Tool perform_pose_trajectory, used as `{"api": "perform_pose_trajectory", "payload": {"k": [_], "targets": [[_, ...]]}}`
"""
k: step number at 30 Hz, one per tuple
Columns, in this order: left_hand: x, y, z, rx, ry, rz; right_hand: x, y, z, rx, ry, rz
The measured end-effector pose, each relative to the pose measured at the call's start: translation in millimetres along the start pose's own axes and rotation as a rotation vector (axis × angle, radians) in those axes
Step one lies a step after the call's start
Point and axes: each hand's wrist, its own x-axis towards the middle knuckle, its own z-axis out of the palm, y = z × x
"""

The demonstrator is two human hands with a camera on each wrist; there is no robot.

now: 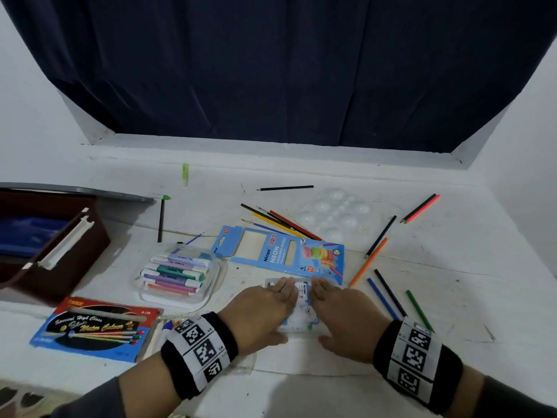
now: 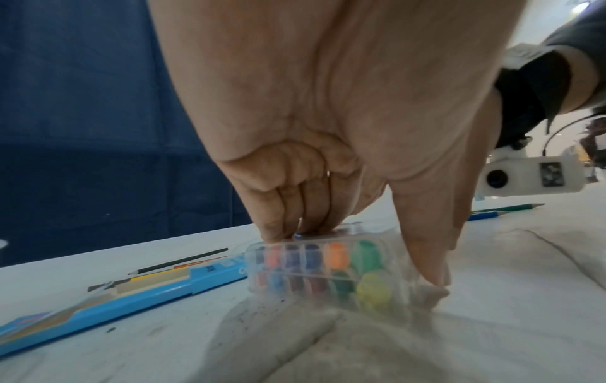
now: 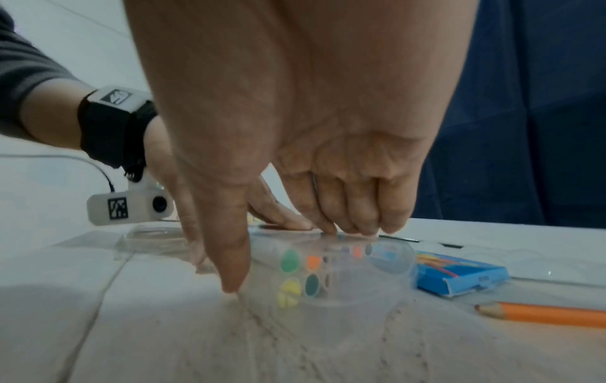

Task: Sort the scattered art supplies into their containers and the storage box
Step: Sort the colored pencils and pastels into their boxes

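Observation:
A clear plastic paint case (image 1: 303,307) with two rows of coloured paint pans (image 2: 315,269) lies flat on the white table, just in front of me. Both hands hold it. My left hand (image 1: 284,310) has its fingers (image 2: 279,220) curled onto the far edge and its thumb (image 2: 426,246) against the near edge. My right hand (image 1: 319,310) does the same from the right side, thumb (image 3: 226,259) at the near edge and fingers (image 3: 354,207) pressed on the far rim of the case (image 3: 331,269).
A blue neon pencil box (image 1: 280,251) lies just beyond the case. Left of it are a clear highlighter case (image 1: 177,274), a water colour box (image 1: 96,327) and a brown storage box (image 1: 54,245). A white palette (image 1: 337,215) and several loose pencils (image 1: 369,262) lie to the right.

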Motion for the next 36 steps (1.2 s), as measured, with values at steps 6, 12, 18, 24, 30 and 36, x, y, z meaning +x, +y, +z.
{"api": "perform_pose_trajectory", "payload": {"k": [6,12,18,24,30,36], "targets": [[-5.6,-0.6,3.4,-0.257,0.107,-0.045,13.5,-1.5,2.7,0.111,0.043,-0.015],[-37.9,5.4,13.2,-0.531,0.323,-0.12,15.5,-2.6,-4.6,0.186,0.081,0.007],[-84.5,-3.9,-4.3,-0.798,0.764,-0.338,22.5,-0.7,-30.8,0.411,0.237,0.056],[-117.1,-25.0,-27.8,-0.899,1.009,-0.466,40.9,-21.1,-48.1,0.84,0.457,0.045],[-152.5,-80.9,-29.1,-0.793,1.191,-0.546,69.3,-71.0,-88.2,1.095,0.544,-0.019],[-210.3,-170.8,-5.0,-0.753,1.169,-0.515,130.0,-143.1,-111.5,0.963,0.565,-0.011]]}}
